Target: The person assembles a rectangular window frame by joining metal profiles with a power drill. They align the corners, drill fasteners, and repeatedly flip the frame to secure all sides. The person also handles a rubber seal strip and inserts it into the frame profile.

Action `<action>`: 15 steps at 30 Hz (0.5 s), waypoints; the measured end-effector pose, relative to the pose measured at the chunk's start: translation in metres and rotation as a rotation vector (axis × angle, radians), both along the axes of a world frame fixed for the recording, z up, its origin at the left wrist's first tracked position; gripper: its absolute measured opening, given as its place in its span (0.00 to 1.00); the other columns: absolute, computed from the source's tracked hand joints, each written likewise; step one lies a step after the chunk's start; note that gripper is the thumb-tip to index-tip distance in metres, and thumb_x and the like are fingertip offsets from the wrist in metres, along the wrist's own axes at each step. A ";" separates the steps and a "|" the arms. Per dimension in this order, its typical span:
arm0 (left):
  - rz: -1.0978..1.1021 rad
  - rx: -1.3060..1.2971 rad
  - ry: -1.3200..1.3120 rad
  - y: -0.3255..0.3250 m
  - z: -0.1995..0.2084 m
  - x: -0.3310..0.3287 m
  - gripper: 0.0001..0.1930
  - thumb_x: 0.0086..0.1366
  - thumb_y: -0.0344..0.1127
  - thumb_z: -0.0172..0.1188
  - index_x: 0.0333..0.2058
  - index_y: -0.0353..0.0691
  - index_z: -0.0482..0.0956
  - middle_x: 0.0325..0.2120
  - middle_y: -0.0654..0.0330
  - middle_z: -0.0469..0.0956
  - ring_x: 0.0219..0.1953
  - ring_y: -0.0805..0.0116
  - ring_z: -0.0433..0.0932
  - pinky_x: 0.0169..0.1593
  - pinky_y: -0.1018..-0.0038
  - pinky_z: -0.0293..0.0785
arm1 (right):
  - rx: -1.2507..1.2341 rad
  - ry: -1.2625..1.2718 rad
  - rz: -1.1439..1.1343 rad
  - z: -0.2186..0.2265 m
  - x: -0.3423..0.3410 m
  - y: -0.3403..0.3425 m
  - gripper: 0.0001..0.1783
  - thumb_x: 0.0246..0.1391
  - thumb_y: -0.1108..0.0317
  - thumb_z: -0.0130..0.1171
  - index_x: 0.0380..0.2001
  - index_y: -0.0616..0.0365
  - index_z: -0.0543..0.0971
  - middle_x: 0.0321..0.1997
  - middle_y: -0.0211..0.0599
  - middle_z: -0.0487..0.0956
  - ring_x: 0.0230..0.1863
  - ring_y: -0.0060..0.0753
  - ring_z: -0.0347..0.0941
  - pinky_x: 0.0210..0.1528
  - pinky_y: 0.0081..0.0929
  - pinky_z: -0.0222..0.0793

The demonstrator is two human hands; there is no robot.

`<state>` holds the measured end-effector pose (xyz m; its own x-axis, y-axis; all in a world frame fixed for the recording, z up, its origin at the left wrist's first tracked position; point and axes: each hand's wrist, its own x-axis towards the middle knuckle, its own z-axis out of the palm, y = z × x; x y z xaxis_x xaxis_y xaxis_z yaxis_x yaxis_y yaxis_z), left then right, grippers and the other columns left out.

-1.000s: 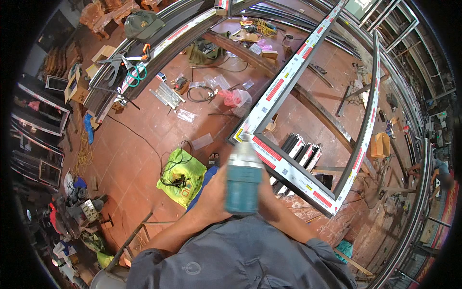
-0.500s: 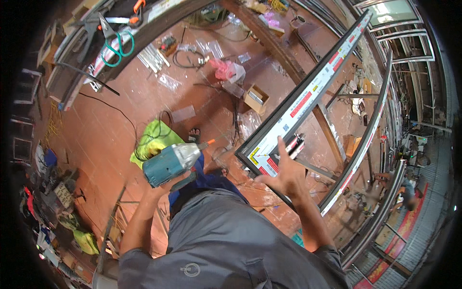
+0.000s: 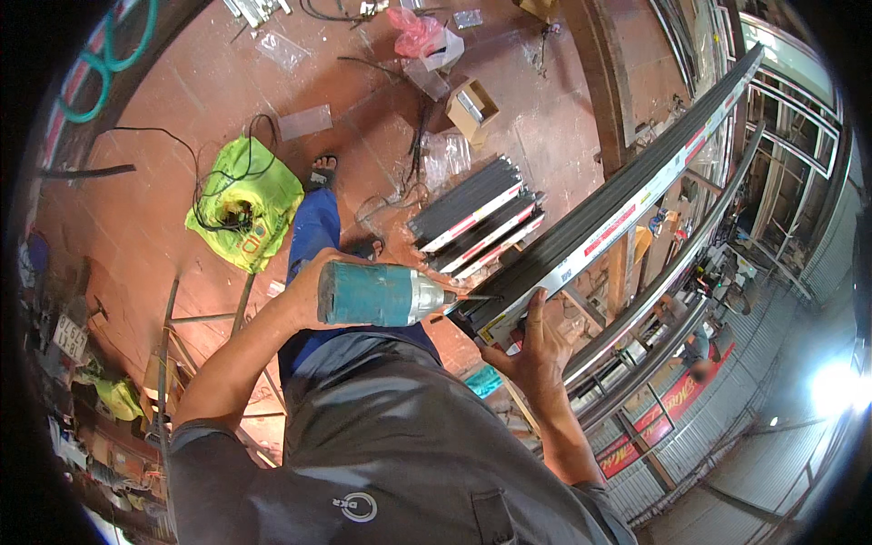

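My left hand (image 3: 307, 289) is closed on a teal and silver power drill (image 3: 368, 294), which lies level in front of my waist. Its thin bit (image 3: 474, 297) points right and reaches the near end of a long dark metal profile (image 3: 581, 229). White printed film runs along one face of that profile. From below, my right hand (image 3: 536, 352) grips the near end, thumb and forefinger against its face. The drill's handle is mostly hidden, and I cannot tell whether the bit has entered the metal.
Short dark profile pieces (image 3: 472, 211) lie stacked beyond the drill. A yellow-green bag (image 3: 243, 204) with black cable sits on the floor at left, and an open cardboard box (image 3: 472, 113) stands farther off. Other long profiles (image 3: 672, 272) rest at right. Green-handled scissors (image 3: 109, 59) show at upper left.
The drill has swung to the right and levelled, its bit now at the profile's near end. The profile has turned to show its dark side. My right hand has closed around its end.
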<state>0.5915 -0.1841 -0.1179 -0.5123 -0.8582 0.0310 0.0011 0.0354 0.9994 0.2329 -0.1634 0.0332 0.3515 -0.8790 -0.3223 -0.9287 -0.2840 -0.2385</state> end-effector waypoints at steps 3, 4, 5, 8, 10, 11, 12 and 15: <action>-0.082 0.055 0.036 0.002 -0.017 -0.004 0.21 0.51 0.41 0.80 0.41 0.35 0.87 0.38 0.48 0.88 0.38 0.47 0.87 0.48 0.63 0.83 | 0.024 0.065 0.018 0.004 0.003 -0.004 0.77 0.38 0.46 0.86 0.78 0.77 0.50 0.23 0.36 0.82 0.25 0.35 0.84 0.28 0.32 0.79; -0.135 0.154 0.070 0.000 -0.020 -0.004 0.21 0.52 0.41 0.79 0.41 0.35 0.87 0.37 0.48 0.88 0.38 0.47 0.87 0.48 0.62 0.83 | 0.029 0.088 0.028 0.005 0.002 -0.005 0.77 0.38 0.46 0.86 0.78 0.78 0.50 0.22 0.35 0.82 0.24 0.35 0.83 0.27 0.32 0.78; -0.187 0.245 0.102 -0.007 -0.021 -0.004 0.21 0.52 0.42 0.79 0.41 0.36 0.87 0.36 0.48 0.87 0.38 0.47 0.87 0.48 0.62 0.83 | 0.024 0.081 0.039 0.004 0.000 -0.005 0.77 0.38 0.46 0.86 0.78 0.78 0.50 0.22 0.34 0.81 0.24 0.34 0.83 0.27 0.32 0.78; -0.148 0.133 0.073 -0.025 -0.030 -0.004 0.23 0.51 0.45 0.80 0.42 0.37 0.86 0.34 0.52 0.88 0.35 0.51 0.86 0.45 0.61 0.83 | 0.014 0.060 0.061 0.001 -0.005 -0.003 0.78 0.38 0.45 0.86 0.78 0.78 0.49 0.20 0.32 0.79 0.22 0.34 0.81 0.27 0.33 0.76; -0.108 0.195 0.056 -0.050 -0.034 -0.010 0.25 0.50 0.47 0.82 0.42 0.37 0.86 0.33 0.55 0.88 0.33 0.56 0.86 0.42 0.62 0.83 | 0.015 0.046 0.085 0.000 -0.007 -0.005 0.78 0.38 0.44 0.85 0.78 0.79 0.49 0.19 0.31 0.77 0.22 0.34 0.79 0.27 0.34 0.75; -0.313 0.521 -0.042 -0.087 -0.018 -0.010 0.26 0.49 0.50 0.83 0.40 0.39 0.87 0.32 0.58 0.87 0.31 0.61 0.85 0.39 0.64 0.82 | 0.016 0.039 0.086 -0.002 -0.009 -0.003 0.77 0.38 0.45 0.85 0.78 0.79 0.50 0.19 0.31 0.78 0.22 0.33 0.80 0.26 0.33 0.76; -0.505 0.816 -0.202 -0.124 -0.003 -0.011 0.26 0.48 0.52 0.83 0.39 0.40 0.87 0.32 0.61 0.87 0.29 0.66 0.84 0.35 0.66 0.81 | 0.017 0.032 0.087 -0.005 -0.011 -0.003 0.76 0.38 0.45 0.85 0.77 0.78 0.51 0.19 0.31 0.78 0.22 0.33 0.81 0.25 0.32 0.77; -0.837 0.605 -0.393 -0.200 -0.002 -0.046 0.23 0.50 0.55 0.82 0.34 0.42 0.90 0.23 0.60 0.84 0.23 0.70 0.82 0.28 0.69 0.79 | -0.020 -0.006 0.096 -0.008 -0.011 -0.004 0.74 0.39 0.48 0.84 0.77 0.78 0.53 0.19 0.31 0.78 0.21 0.33 0.81 0.24 0.31 0.77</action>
